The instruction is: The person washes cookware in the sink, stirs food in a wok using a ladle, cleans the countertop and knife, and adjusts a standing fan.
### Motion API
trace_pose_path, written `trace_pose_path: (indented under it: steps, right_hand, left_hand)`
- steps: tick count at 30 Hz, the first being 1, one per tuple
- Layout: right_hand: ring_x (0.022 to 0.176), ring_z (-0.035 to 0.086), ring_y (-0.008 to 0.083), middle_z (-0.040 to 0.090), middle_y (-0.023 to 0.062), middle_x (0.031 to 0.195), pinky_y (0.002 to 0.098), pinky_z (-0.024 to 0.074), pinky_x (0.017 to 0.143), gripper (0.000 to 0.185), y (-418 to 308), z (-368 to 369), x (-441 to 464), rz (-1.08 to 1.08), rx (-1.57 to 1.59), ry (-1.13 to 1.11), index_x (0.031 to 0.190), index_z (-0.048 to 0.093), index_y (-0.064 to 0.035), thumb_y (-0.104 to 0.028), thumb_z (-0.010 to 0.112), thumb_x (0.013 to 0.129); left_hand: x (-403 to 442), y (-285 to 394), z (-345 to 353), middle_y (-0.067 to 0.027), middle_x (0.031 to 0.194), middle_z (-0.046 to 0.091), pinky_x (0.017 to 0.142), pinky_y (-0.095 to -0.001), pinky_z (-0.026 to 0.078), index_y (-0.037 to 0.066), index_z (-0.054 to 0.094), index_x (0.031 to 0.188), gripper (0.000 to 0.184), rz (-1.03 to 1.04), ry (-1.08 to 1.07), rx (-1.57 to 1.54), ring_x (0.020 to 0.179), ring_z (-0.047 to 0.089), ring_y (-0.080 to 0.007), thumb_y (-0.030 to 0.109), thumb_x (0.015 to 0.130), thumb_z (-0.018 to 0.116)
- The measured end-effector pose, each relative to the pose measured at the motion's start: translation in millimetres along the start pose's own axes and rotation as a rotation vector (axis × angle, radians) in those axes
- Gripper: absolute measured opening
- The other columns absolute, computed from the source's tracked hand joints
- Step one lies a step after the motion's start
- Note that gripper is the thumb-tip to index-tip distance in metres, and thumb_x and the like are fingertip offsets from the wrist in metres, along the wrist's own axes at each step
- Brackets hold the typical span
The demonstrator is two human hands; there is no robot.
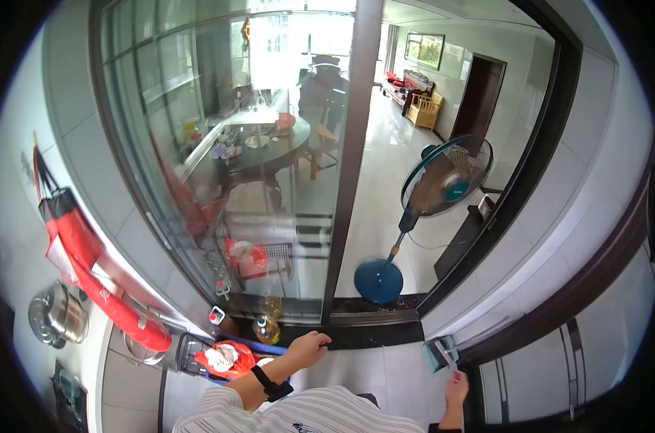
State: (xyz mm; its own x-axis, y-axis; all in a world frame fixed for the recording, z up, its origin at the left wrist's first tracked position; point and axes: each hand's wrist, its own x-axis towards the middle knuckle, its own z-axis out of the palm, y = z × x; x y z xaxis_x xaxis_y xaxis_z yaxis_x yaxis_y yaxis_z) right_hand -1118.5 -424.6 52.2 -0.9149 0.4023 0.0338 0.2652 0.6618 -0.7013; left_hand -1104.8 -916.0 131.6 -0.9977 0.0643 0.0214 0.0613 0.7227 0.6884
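Note:
My left hand (pixel 309 349), with a black band at the wrist, is closed in front of the dark door sill, and nothing shows in it. At the lower right, my right hand (pixel 456 390) is closed at the end of the pale handle of a teal and grey dustpan-like tool (pixel 440 354), which is near the floor by the door frame. Small details of that grip are hard to see. A bottle of yellow liquid (pixel 266 330) stands beyond my left forearm. Beside it, a red bag with white contents (pixel 228 359) lies in a blue-edged basket.
A glass sliding door (pixel 226 166) covers the left of the doorway. Past the sill, a standing fan (pixel 378 281) occupies the opening's right part. Red aprons or bags (pixel 75 238) and a metal pot (pixel 58 315) are at the left. A cabinet (pixel 533 375) is at the right.

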Motion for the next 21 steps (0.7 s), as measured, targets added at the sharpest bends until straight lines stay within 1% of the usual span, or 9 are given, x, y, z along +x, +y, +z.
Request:
trace_pose_path:
  steps: [2, 3, 4, 5, 8, 10, 14, 18, 21]
  right_hand:
    - [0.100, 0.057, 0.0283, 0.058, 0.0174, 0.106, 0.0358, 0.0449, 0.087, 0.037, -2, -17, 45, 0.022, 0.129, 0.222, 0.106, 0.057, 0.0029, 0.009, 0.051, 0.070]
    - [0.097, 0.058, 0.0260, 0.059, 0.0151, 0.106, 0.0327, 0.0450, 0.087, 0.043, 1, -24, 73, -0.052, 0.073, 0.376, 0.113, 0.054, 0.0034, 0.009, 0.053, 0.070]
    - [0.108, 0.054, 0.0287, 0.057, 0.0166, 0.112, 0.0364, 0.0407, 0.094, 0.048, 21, -26, 107, -0.285, -0.080, 0.612, 0.119, 0.050, 0.0026, 0.009, 0.052, 0.072]
    - [0.117, 0.047, 0.0319, 0.053, 0.0182, 0.120, 0.0407, 0.0349, 0.101, 0.048, -21, -53, 125, -0.305, -0.175, 0.627, 0.121, 0.048, 0.0032, 0.008, 0.052, 0.074]
    - [0.119, 0.043, 0.0379, 0.048, 0.0225, 0.125, 0.0453, 0.0307, 0.103, 0.051, -109, -93, 210, -0.309, -0.110, 0.755, 0.124, 0.045, 0.0039, 0.008, 0.055, 0.074]
    - [0.126, 0.037, 0.0377, 0.043, 0.0208, 0.132, 0.0481, 0.0267, 0.105, 0.046, -137, -107, 280, -0.530, -0.181, 1.065, 0.127, 0.043, 0.0038, -0.001, 0.055, 0.082]
    - [0.131, 0.030, 0.0377, 0.039, 0.0208, 0.137, 0.0508, 0.0232, 0.107, 0.050, -201, -123, 387, -0.721, -0.206, 1.183, 0.132, 0.037, 0.0040, -0.025, 0.048, 0.094]
    - [0.132, 0.029, 0.0390, 0.036, 0.0203, 0.140, 0.0518, 0.0207, 0.107, 0.053, -212, -104, 469, -0.806, -0.177, 1.105, 0.134, 0.035, 0.0038, -0.029, 0.048, 0.094]
    - [0.133, 0.028, 0.0388, 0.035, 0.0174, 0.143, 0.0519, 0.0189, 0.107, 0.054, -207, -86, 502, -0.782, -0.211, 1.034, 0.136, 0.035, 0.0004, -0.032, 0.047, 0.095]
  left_hand:
    - [47, 12, 8, -0.0105, 0.097, 0.060, 0.074, -0.0380, 0.050, 0.009, 0.062, 0.102, 0.023, -0.015, 0.020, -0.045, 0.088, 0.061, -0.0286, 0.015, 0.080, 0.058]
    - [69, 12, 14, -0.0105, 0.097, 0.061, 0.074, -0.0377, 0.050, 0.009, 0.062, 0.103, 0.023, -0.009, 0.010, 0.012, 0.088, 0.061, -0.0284, 0.016, 0.080, 0.059]
    - [89, 12, 23, -0.0105, 0.097, 0.061, 0.074, -0.0377, 0.050, 0.009, 0.062, 0.103, 0.023, -0.010, 0.013, 0.020, 0.088, 0.061, -0.0284, 0.016, 0.080, 0.059]
    - [106, 12, 33, -0.0106, 0.097, 0.061, 0.074, -0.0378, 0.050, 0.009, 0.062, 0.102, 0.023, -0.043, 0.035, 0.012, 0.088, 0.061, -0.0283, 0.016, 0.080, 0.059]
    - [158, 19, 60, -0.0106, 0.095, 0.062, 0.075, -0.0380, 0.050, 0.010, 0.063, 0.100, 0.021, -0.140, 0.048, -0.019, 0.087, 0.062, -0.0280, 0.017, 0.081, 0.060]
    - [192, 24, 78, -0.0104, 0.094, 0.062, 0.076, -0.0379, 0.050, 0.010, 0.063, 0.099, 0.021, -0.207, 0.092, 0.082, 0.088, 0.062, -0.0273, 0.019, 0.080, 0.060]
    - [258, 58, 91, -0.0099, 0.096, 0.061, 0.078, -0.0372, 0.050, 0.011, 0.061, 0.103, 0.023, -0.197, 0.028, 0.023, 0.090, 0.062, -0.0257, 0.020, 0.081, 0.059]
    - [312, 83, 95, -0.0099, 0.096, 0.062, 0.076, -0.0366, 0.051, 0.010, 0.061, 0.103, 0.023, -0.171, 0.128, 0.037, 0.087, 0.062, -0.0260, 0.018, 0.082, 0.058]
    - [343, 95, 97, -0.0102, 0.094, 0.062, 0.075, -0.0363, 0.051, 0.011, 0.062, 0.103, 0.023, -0.246, 0.078, 0.065, 0.086, 0.062, -0.0258, 0.019, 0.081, 0.060]
